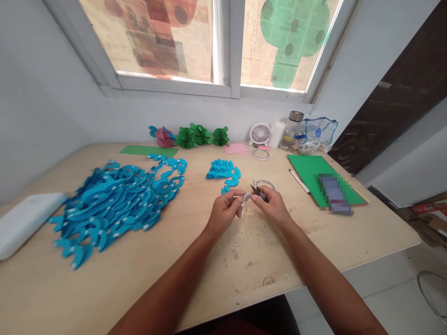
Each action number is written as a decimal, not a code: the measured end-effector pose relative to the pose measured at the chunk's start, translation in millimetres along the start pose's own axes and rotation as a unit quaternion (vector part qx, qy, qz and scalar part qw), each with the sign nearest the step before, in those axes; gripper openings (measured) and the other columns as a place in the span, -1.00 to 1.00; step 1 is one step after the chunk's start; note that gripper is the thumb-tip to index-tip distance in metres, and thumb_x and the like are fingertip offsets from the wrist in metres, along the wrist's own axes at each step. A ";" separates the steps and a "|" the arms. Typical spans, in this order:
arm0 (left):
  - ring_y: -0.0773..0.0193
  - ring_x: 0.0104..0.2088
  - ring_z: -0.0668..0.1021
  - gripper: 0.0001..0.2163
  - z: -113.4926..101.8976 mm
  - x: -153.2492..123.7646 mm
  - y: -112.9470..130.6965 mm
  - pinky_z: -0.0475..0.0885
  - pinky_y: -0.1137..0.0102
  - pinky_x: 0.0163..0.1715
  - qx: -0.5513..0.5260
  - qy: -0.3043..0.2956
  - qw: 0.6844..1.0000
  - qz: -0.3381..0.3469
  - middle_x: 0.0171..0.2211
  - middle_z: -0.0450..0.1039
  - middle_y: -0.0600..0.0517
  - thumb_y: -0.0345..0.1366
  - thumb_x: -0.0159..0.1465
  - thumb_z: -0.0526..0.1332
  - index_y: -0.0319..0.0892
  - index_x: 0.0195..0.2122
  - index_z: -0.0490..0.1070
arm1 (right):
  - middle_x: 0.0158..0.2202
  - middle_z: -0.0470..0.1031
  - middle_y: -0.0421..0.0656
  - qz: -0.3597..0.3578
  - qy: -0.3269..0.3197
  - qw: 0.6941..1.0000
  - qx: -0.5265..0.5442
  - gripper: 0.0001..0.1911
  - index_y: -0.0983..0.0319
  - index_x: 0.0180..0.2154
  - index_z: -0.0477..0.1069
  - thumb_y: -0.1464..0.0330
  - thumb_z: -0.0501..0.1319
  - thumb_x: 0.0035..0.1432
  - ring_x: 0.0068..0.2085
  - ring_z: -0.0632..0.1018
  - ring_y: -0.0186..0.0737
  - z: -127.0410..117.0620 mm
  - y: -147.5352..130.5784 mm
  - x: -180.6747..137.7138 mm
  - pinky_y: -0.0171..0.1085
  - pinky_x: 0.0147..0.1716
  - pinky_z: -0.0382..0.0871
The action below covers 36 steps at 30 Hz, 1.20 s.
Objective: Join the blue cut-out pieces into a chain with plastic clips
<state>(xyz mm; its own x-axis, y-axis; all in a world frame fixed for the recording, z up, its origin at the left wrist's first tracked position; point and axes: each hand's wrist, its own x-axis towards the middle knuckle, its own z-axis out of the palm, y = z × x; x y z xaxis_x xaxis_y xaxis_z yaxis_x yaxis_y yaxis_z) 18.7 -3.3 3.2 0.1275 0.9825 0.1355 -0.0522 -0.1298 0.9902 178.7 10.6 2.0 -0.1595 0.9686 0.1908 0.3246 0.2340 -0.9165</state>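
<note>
My left hand (226, 210) and my right hand (274, 204) meet over the middle of the wooden table (216, 274). The left fingers pinch a small pale strip (246, 199), perhaps tape. The right fingers are closed on a small dark pair of snips (257, 190), whose tip touches that strip. Just beyond the hands lies a small stack of blue paper cut-outs (223, 170) and a ring of tape (266, 184). A large heap of the same blue cut-outs (117, 202) covers the left part of the table.
A white flat device (24, 221) lies at the left edge. Green card (316, 174) with a blurred object and a pencil (299, 180) lies right. Paper flowers (195, 136), a small fan (260, 134), a jar (291, 130) and a clear bag (316, 132) line the wall.
</note>
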 end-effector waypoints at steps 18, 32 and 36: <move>0.41 -0.67 0.29 -0.74 3.4 -2.7 -8.5 0.19 0.50 -0.61 0.200 -0.009 0.976 0.090 -0.72 0.18 0.18 -0.27 0.21 0.06 -0.20 -0.18 0.46 | -0.60 0.16 -0.30 -0.006 -0.011 1.000 0.016 -0.70 0.23 -0.51 0.26 0.14 0.19 0.05 -0.55 0.19 -0.39 0.9 -3.7 -1.2 -0.35 -0.55 0.04; 0.42 -0.66 0.33 -0.90 1.9 -1.1 -7.4 0.25 0.52 -0.59 0.094 0.013 0.994 0.056 -0.69 0.23 0.18 -0.25 0.14 0.17 -0.17 -0.38 0.39 | -0.60 0.16 -0.28 0.018 0.014 0.999 0.038 -0.68 0.22 -0.49 0.28 0.10 0.21 0.00 -0.55 0.19 -0.37 0.3 -4.3 0.8 -0.34 -0.56 0.05; 0.42 -0.66 0.32 -0.90 1.7 0.6 -7.0 0.23 0.52 -0.60 0.078 0.023 0.995 0.050 -0.70 0.21 0.19 -0.27 0.14 0.17 -0.18 -0.39 0.39 | -0.59 0.15 -0.29 0.028 0.015 0.998 0.049 -0.71 0.24 -0.40 0.34 0.13 0.20 0.01 -0.55 0.18 -0.38 2.4 -5.5 0.0 -0.35 -0.57 0.05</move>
<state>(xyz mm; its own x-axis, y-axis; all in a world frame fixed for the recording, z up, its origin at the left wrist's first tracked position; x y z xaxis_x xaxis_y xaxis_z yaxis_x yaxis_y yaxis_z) 20.8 -1.9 -3.6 0.0836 0.9683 0.2354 0.0933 -0.2428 0.9656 174.7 9.2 6.1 -0.1150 0.9823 0.1478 0.2388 0.1717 -0.9558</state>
